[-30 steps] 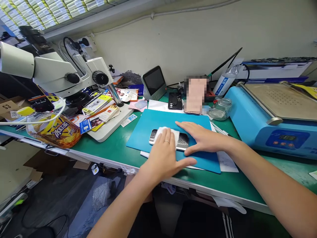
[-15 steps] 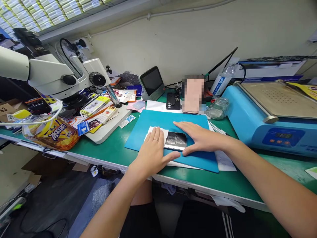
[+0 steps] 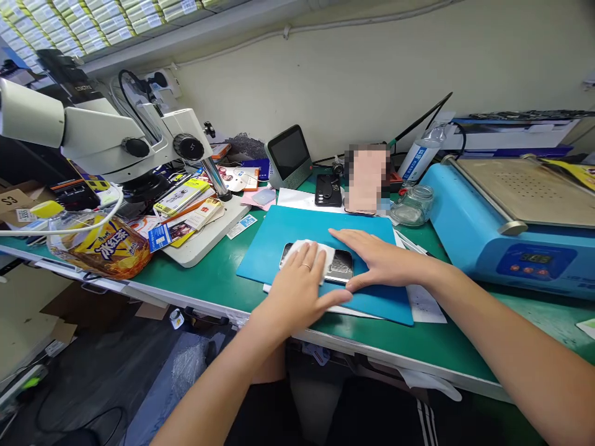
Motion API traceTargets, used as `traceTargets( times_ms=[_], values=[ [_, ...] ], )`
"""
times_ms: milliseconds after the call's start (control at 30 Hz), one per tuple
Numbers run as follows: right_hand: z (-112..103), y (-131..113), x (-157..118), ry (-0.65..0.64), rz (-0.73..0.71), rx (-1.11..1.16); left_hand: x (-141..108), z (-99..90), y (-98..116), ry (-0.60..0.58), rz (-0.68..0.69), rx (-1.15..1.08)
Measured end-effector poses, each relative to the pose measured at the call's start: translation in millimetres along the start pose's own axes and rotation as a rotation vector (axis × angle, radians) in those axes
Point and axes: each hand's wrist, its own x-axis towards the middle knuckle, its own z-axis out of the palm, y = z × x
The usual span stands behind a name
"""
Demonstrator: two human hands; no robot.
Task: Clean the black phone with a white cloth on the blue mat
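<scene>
A smartphone (image 3: 343, 265) with a dark, shiny face lies flat and crosswise on a blue mat (image 3: 372, 302). My left hand (image 3: 300, 279) presses a white tissue (image 3: 329, 255) down on the phone's middle. Its fingers are stretched flat and the thumb sticks out to the right, over the mat. The tissue and fingers hide much of the phone, though its left end shows. Around the phone's right end, my right hand (image 3: 372, 260) is spread in a wide C, thumb close to the near corner and fingers beyond the far edge. Whether the thumb touches the phone, I cannot tell.
A microscope (image 3: 158, 139) stands at left, with cards and a tea bottle (image 3: 100, 244) by its base. Behind the mat are a small display (image 3: 289, 156), a black phone (image 3: 328, 190) and a glass jar (image 3: 413, 205). A blue heating plate unit (image 3: 493, 229) stands at right.
My left hand has slid the tissue rightward along the phone, uncovering its left end. My right hand stays spread at the right end. The whole view has shifted slightly.
</scene>
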Motion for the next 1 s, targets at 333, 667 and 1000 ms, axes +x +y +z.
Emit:
traceTargets(
  times_ms=[333,667,1000],
  values=[
    [-3,-4,-1,-0.034,0.033,-0.002,4,8.1,28,0.023,0.025,0.001],
    [-1,-1,0,-0.024,0.014,0.001,-12,-1.5,-17,0.015,-0.07,0.011],
    [-1,-1,1,-0.032,0.033,0.009,18,0.4,27,-0.047,0.015,-0.072]
  ],
)
